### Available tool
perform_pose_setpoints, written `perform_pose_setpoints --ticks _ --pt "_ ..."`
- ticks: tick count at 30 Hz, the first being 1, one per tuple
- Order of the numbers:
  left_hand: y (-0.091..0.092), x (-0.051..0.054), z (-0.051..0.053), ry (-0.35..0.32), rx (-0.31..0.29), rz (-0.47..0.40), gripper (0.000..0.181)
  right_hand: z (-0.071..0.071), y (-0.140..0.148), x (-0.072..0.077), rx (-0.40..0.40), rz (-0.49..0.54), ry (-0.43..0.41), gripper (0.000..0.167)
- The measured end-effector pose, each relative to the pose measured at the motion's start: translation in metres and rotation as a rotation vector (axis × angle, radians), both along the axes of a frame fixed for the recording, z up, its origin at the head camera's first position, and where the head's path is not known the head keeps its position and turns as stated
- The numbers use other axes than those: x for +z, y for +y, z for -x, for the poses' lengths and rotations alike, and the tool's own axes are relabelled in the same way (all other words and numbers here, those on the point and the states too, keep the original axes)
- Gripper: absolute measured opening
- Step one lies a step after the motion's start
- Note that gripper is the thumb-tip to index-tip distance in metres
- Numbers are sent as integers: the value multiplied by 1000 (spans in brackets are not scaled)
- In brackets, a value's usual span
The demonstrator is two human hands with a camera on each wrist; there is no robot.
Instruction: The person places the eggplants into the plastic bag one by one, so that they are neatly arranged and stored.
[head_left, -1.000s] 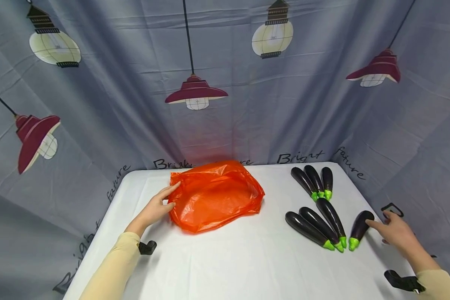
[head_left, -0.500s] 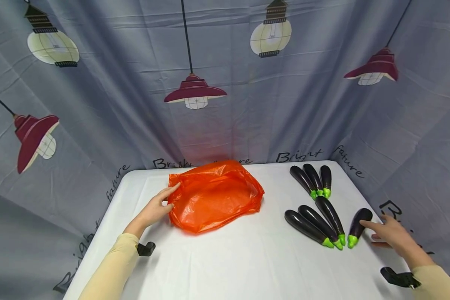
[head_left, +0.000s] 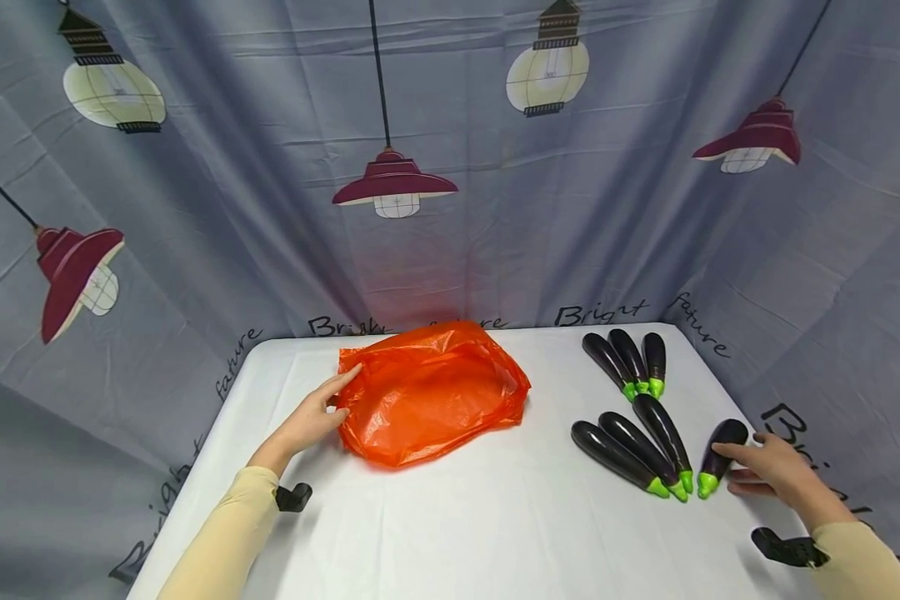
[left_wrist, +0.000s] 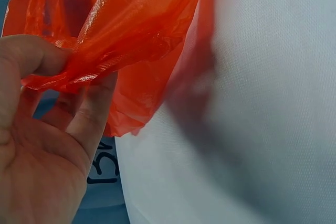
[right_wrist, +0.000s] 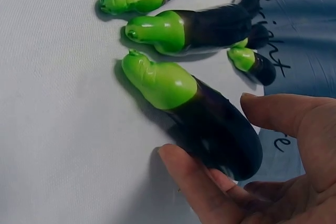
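- The left hand [head_left: 311, 423] is pinching the edge of an orange-red plastic bag [head_left: 435, 392] between thumb and fingers; that grip is grasping only the thin film.
- The bag is lying on the far part of the white counter [head_left: 457, 533], left of the eggplants, its sides billowing and creasing.
- The right hand [head_left: 776, 471] is placing its digits on either side of the rightmost eggplant [head_left: 727, 433]; whether this grip is pressing on it or only surrounding it, I cannot tell.
- That eggplant is lying near the counter's right edge, its green end pointing toward the person.
- Three front eggplants [head_left: 637, 450] are fanning out just left of it, their green ends bunching together.
- Three back eggplants [head_left: 626, 362] are lying beyond these, near the far right corner.
- Pale yellow sleeves [head_left: 221, 533] are covering both forearms.
- A grey-blue curtain [head_left: 480, 258] is hanging behind, showing printed lamps and lettering.
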State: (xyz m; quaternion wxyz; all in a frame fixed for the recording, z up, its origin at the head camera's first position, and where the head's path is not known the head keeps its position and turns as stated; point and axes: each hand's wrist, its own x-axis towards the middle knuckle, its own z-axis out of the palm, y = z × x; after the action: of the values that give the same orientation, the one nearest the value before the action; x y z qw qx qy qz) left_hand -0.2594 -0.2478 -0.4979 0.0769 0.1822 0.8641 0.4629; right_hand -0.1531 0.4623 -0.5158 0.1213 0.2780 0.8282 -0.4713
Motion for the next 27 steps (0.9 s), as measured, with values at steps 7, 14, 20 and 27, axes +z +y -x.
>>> perform_pose_setpoints --ticks 7,14,20,27 --pt "1 0 0 -8 19 -10 76 4 -4 -1 -19 28 13 120" --pt "0 1 -2 -15 31 -4 75 5 -7 0 -21 31 15 119" --pt "1 -1 -1 -16 35 0 75 5 -7 -1 -42 26 -2 121" --pt "1 -1 -2 11 26 -8 75 5 -11 2 -34 43 -1 122"
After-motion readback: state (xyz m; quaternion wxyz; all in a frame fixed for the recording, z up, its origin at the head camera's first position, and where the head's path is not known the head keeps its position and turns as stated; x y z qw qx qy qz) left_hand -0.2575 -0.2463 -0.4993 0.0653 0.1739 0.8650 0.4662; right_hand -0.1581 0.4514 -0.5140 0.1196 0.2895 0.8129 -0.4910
